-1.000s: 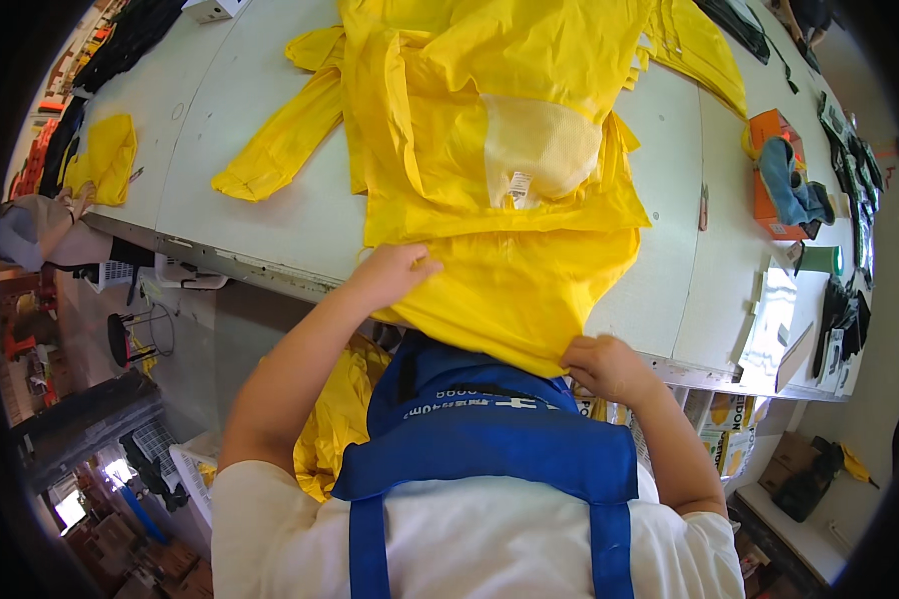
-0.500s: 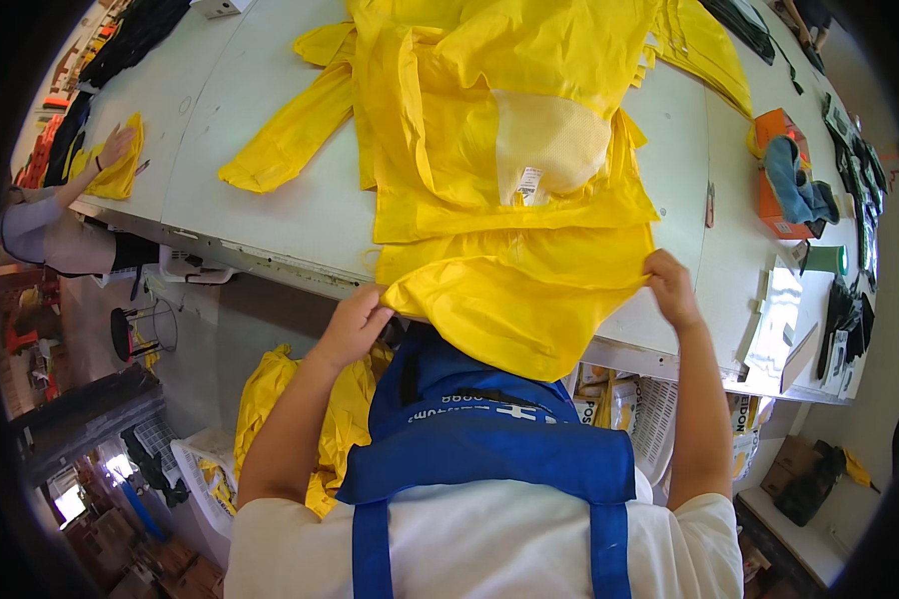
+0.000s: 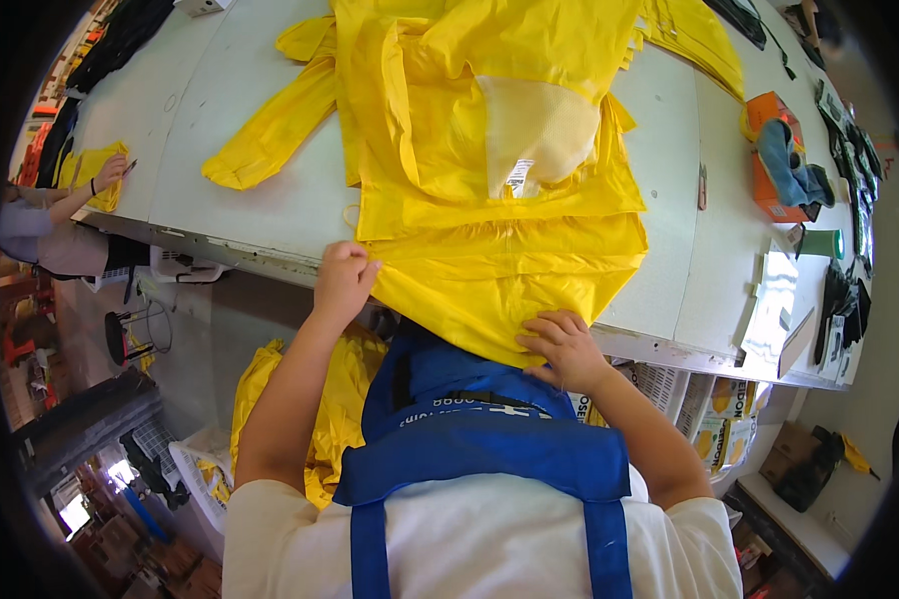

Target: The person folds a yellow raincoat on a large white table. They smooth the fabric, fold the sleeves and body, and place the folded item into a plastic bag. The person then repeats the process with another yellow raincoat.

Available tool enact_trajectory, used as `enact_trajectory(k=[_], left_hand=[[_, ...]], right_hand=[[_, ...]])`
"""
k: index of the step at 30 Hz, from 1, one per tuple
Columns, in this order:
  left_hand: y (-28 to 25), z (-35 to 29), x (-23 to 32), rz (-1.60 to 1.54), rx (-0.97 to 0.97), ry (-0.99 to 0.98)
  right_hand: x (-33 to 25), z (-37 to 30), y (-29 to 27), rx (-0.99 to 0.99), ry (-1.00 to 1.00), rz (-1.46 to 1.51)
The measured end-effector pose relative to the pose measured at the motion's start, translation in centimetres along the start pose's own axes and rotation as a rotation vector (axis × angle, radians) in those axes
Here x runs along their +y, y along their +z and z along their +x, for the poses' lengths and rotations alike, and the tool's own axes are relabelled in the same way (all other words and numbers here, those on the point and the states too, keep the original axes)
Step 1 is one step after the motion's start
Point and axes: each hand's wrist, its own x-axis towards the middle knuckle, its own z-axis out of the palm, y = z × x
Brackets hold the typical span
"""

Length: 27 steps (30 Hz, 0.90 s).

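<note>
Yellow garment, centre frame: my left hand pinches its edge, right hand's grip unclear; tension best even.

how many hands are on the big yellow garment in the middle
2: the left hand at the left edge of the yellow garment, the right hand on its lower edge. Its top runs out of view, so others could be hidden there.

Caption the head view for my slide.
Left hand and right hand touch smooth yellow garment fabric hanging partly off a long white table.
</note>
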Motion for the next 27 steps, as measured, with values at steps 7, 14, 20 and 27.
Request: enact_trajectory(k=[7,14,20,27], left_hand=[[1.7,-2.7,3.7,-0.25,0.39,-0.634],[2.2,-3.8,7.1,-1.148,0.139,-0.735],[5.1,1.6,16.6,-0.285,-0.481,0.064],[7.9,3.2,15.2,-0.113,-0.46,0.238]], right_hand=[[1.0,1.6,0.6,-0.189,0.383,0.172],[-1.2,4.5,3.7,-0.146,0.33,-0.217],[0.1,3.9,4.6,-0.173,0.299,-0.16],[4.7,-0.5,1.7,0.766,0.843,-0.021]])
